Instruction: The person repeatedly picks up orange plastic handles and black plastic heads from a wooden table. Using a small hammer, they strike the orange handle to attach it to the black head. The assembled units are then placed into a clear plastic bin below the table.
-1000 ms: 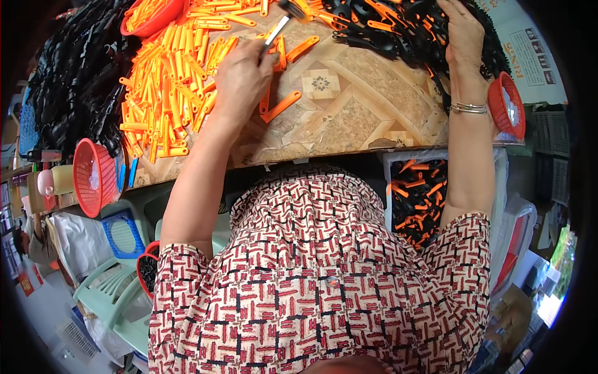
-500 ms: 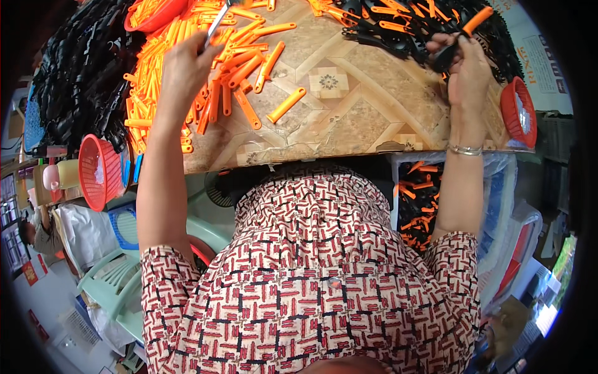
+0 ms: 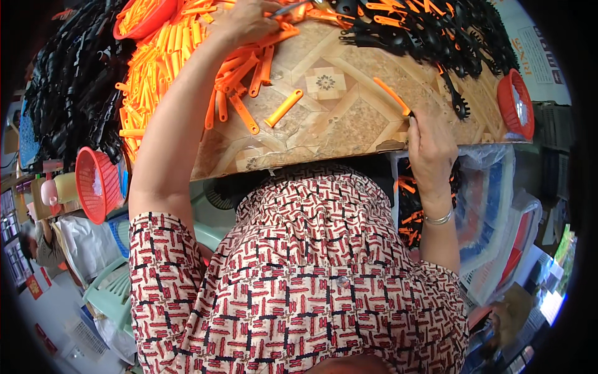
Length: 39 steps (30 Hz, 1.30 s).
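Observation:
My right hand (image 3: 433, 146) is closed at the table's front edge, above an open box. Out of it, up and to the left, points the orange handle (image 3: 392, 96) of a kitchen utensil; its dark head is hidden by the hand. At the far side of the table my left hand (image 3: 249, 23) is closed on a slim grey metal tool (image 3: 291, 8), its kind unclear. Beneath that arm spreads a big pile of loose orange handles (image 3: 165, 62). One orange handle (image 3: 284, 108) lies apart on the patterned tabletop (image 3: 349, 124).
Black utensils (image 3: 411, 43) lie heaped at the back right, with a black spaghetti server (image 3: 460, 103) nearest me. A black heap (image 3: 75, 81) fills the far left. Red baskets stand at the right edge (image 3: 516, 105) and left (image 3: 98, 187). The box (image 3: 408, 215) holds orange-handled black utensils.
My right hand has come from the black heap toward me, down to the table edge, with the orange-handled utensil. My left hand has moved away and to the right, still holding the grey tool.

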### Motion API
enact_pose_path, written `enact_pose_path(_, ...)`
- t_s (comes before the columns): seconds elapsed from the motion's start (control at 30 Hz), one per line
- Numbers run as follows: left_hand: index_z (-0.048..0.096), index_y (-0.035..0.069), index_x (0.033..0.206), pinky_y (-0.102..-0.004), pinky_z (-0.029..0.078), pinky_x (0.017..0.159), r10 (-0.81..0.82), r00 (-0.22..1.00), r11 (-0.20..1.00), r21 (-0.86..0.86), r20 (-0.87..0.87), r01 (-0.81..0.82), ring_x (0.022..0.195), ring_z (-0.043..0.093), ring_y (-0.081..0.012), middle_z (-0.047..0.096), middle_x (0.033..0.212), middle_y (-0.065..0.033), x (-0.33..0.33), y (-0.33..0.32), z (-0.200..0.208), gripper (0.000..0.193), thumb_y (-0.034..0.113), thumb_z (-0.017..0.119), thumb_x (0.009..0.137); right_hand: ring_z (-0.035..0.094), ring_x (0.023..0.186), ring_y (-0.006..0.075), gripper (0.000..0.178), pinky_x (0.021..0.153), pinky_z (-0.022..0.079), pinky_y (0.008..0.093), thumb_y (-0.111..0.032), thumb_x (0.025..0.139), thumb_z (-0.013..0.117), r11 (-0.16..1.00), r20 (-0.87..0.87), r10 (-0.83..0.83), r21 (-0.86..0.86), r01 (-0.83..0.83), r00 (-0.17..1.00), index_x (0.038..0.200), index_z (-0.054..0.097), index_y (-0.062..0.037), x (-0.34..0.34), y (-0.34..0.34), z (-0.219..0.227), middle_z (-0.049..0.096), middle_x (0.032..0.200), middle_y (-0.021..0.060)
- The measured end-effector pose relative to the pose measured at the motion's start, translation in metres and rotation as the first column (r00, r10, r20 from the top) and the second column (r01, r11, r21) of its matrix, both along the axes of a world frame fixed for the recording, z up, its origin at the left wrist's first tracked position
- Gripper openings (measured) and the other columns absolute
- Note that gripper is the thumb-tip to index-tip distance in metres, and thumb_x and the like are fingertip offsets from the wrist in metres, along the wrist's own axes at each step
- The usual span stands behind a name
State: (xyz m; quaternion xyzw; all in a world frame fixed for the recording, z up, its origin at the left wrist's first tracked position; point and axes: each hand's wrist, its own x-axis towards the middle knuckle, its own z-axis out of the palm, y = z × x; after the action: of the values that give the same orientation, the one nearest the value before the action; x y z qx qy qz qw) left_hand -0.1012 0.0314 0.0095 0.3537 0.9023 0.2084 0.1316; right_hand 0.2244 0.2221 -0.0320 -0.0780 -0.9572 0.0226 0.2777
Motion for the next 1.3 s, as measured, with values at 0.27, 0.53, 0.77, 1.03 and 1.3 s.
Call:
enact_pose_path(0.27,0.07,0.007,0.125,-0.0305,0.051,0.087,-0.336,0.938,0.861,0.434,0.09,0.267,0.098,0.066,-0.0157,0.07,0.117,-0.0053,0.03,-0.035,-0.006,0.033,0.014,0.07,0.093,0.058,0.087,0.0281,0.037,0.078,0.048,0.0402,-0.003,0.078,0.075,1.0,0.111,0.008,-0.016,-0.006,0.994,0.114,0.068,-0.0061,0.016,-0.024,0.0,0.058,0.091,0.0087)
enact_pose_path(0.53,0.075,0.007,0.108,-0.0267,0.04,0.053,-0.035,0.998,0.931,0.366,0.057,0.011,0.059,0.048,-0.0056,0.058,0.069,0.0019,0.068,-0.034,-0.016,0.018,0.016,0.072,0.093,0.058,0.085,0.0304,0.034,0.079,0.047,0.042,-0.006,0.087,0.072,0.969,0.146,-0.035,-0.237,0.07,0.989,0.12,0.067,-0.0031,0.033,-0.039,0.012,0.058,0.088,0.0117)
enact_pose_path(0.77,0.074,0.006,0.11,-0.0377,0.052,0.071,-0.44,0.87,0.863,0.164,-0.223,0.478,0.072,0.061,-0.0297,0.066,0.096,-0.0088,0.092,-0.014,-0.022,0.025,0.013,0.073,0.086,0.062,0.078,0.0281,0.026,0.069,0.049,0.0373,-0.009,0.089,0.073,0.794,0.199,-0.061,-0.585,0.168,0.978,0.113,0.068,0.0011,0.055,-0.05,0.008,0.061,0.086,0.0133)
enact_pose_path(1.03,0.069,0.008,0.103,-0.0413,0.054,0.082,-0.556,0.724,0.814,-0.093,-0.408,0.573,0.099,0.062,-0.0302,0.061,0.098,-0.0077,0.109,-0.01,-0.022,0.022,0.018,0.072,0.084,0.062,0.063,0.005,0.014,0.057,0.048,0.0206,-0.013,0.097,0.069,-0.173,0.203,0.127,-0.959,0.223,0.971,0.095,0.07,0.0007,0.049,-0.056,-0.027,0.066,0.071,-0.0001)
enact_pose_path(1.3,0.066,-0.002,0.112,-0.0251,0.058,0.067,-0.321,0.778,0.865,0.502,0.54,0.008,0.077,0.071,-0.0124,0.071,0.091,-0.0052,0.144,-0.006,0.006,0.021,0.011,0.07,0.097,0.06,0.054,0.0071,0.018,0.05,0.048,0.0224,-0.016,0.101,0.064,-0.211,0.183,0.133,-0.955,0.208,0.974,0.096,0.068,0.001,0.039,-0.067,-0.019,0.066,0.068,0.0022)
